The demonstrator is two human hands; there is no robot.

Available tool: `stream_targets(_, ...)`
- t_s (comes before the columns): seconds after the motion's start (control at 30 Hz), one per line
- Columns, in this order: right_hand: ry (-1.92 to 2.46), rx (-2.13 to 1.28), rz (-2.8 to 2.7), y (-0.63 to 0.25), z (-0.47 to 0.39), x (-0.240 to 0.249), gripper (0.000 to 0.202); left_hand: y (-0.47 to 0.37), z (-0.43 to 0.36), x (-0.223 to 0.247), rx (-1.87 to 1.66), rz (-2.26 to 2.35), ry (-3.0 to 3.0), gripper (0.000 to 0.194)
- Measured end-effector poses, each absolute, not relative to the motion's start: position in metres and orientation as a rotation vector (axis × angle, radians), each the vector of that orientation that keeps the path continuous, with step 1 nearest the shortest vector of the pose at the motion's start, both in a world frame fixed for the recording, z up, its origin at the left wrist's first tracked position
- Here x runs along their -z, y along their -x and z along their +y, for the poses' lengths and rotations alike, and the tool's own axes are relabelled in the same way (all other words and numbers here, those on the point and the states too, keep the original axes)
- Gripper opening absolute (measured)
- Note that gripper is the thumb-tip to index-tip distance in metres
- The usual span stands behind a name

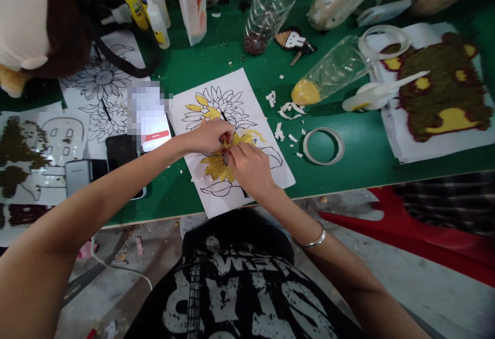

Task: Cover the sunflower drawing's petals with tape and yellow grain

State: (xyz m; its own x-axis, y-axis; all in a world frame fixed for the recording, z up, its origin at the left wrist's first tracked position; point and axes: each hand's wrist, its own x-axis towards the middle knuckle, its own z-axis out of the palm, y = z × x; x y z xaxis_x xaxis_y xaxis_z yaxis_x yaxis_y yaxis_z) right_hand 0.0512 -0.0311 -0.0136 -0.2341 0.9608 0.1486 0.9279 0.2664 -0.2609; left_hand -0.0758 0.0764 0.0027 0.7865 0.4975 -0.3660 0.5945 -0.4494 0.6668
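Observation:
A white sheet with a line drawing of sunflowers (263,122) lies at a slant near the table's front edge. Yellow material covers some petals (218,168) of the lower flower and a few of the upper one. Over the middle of the drawing my left hand (213,136) is closed, its fingertips pinched together. My right hand (250,168) meets it from the right, fingers also pressed together, by the lower flower. Something small and yellow shows between the two hands, but the fingers hide most of it.
On the green table (216,61) are a tape roll (324,146), paper scraps (279,132), a bottle with yellow grains (306,91), keys (296,58), a glue bottle (358,101) and a bear picture (444,86). Left are a lit phone (154,122), a power bank (81,174) and glue bottles (158,24).

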Motion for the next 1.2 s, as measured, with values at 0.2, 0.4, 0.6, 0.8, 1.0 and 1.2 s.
stream_targets(0.2, 1.753, -0.327, -2.196, -0.057, -0.035, 0.009, 0.027, 0.076, 0.077, -0.003, 0.154, 0.821, -2.109, 0.014)
stream_targets(0.4, 1.762, -0.286, -2.215, -0.057, -0.034, 0.007, 0.025, 0.076, 0.076, -0.005, 0.152, 0.819, -2.103, 0.014)
stream_targets(0.6, 1.781, -0.164, -2.326, -0.047, -0.030, 0.008, 0.026, 0.076, 0.076, -0.001, 0.149, 0.821, -2.113, 0.015)
stream_targets(0.8, 1.922, -0.212, -2.345, -0.031, -0.031, -0.002, 0.037, 0.075, 0.075, -0.006, 0.176, 0.841, -2.117, 0.017)
stream_targets(1.0, 1.979, -0.328, -2.223, -0.024, -0.030, 0.000, 0.034, 0.074, 0.075, -0.009, 0.209, 0.840, -2.113, 0.019)
stream_targets(1.2, 2.040, -0.378, -2.152, -0.024, -0.031, 0.008, 0.027, 0.073, 0.076, -0.007, 0.213, 0.822, -2.127, 0.020)
